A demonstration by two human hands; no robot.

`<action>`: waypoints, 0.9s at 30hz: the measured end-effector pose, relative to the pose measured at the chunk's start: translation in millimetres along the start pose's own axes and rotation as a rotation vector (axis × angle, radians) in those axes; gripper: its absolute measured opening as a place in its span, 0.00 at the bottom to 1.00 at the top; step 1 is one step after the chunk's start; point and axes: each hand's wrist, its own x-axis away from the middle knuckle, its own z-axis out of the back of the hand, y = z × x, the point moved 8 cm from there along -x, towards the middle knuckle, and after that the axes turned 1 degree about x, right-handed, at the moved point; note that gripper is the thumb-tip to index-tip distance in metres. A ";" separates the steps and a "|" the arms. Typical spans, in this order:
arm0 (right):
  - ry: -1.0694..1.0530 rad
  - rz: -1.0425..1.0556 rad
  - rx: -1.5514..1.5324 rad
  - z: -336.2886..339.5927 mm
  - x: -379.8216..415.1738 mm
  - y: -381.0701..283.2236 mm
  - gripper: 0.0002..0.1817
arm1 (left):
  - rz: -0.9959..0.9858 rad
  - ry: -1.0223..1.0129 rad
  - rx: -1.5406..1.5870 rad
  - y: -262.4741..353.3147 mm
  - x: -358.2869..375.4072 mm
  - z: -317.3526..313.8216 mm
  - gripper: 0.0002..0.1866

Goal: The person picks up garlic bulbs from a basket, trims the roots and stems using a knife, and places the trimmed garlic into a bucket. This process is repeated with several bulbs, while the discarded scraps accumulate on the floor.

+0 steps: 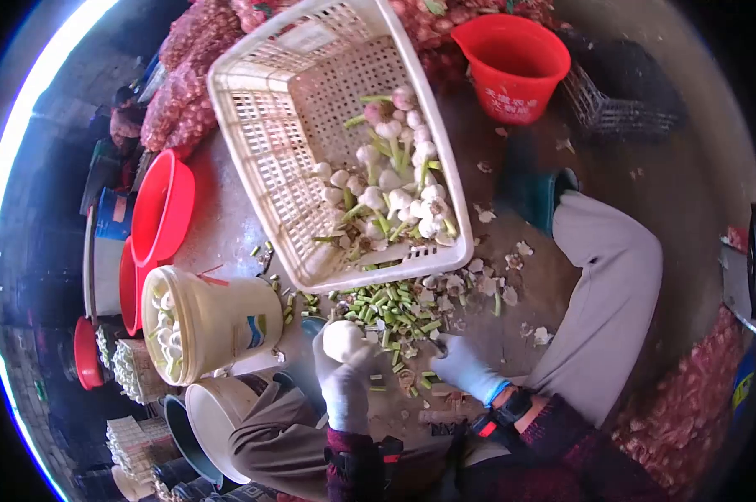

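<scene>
L hand (344, 381), in a pale work glove, was closed round a peeled white garlic bulb (342, 339), held up at knee level over the ground. R hand (461, 366), also gloved, was curled shut near the litter; a thin dark tool seemed to poke from it, too small to be sure, so can't tell what it gripped. Betw. the hands & ahead lay a heap of cut green stalk pieces (390, 305) w/ papery skins, probably trimmings dropped where they fell. The white plastic lattice basket (261, 125) was tilted toward the person, so its stalked garlic bulbs (394, 180) had slid to the near corner, within reach. A cream plastic bucket (215, 322) w/ trimmed bulbs sat just left of the L hand. Red plastic bucket (516, 63) stood well apart, far side.
</scene>
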 end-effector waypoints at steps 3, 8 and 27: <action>0.281 0.224 -0.253 55.9 17.0 -67.2 0.08 | 0.026 0.047 0.396 -18.4 -5.7 -7.3 0.32; -0.119 -0.157 -0.128 -38.2 -14.8 44.2 0.10 | 0.060 0.111 0.233 -27.0 -0.4 -20.6 0.15; 0.119 -0.017 -0.127 29.8 -21.2 -15.0 0.14 | -0.147 0.008 0.014 99.6 -231.1 -1.3 0.14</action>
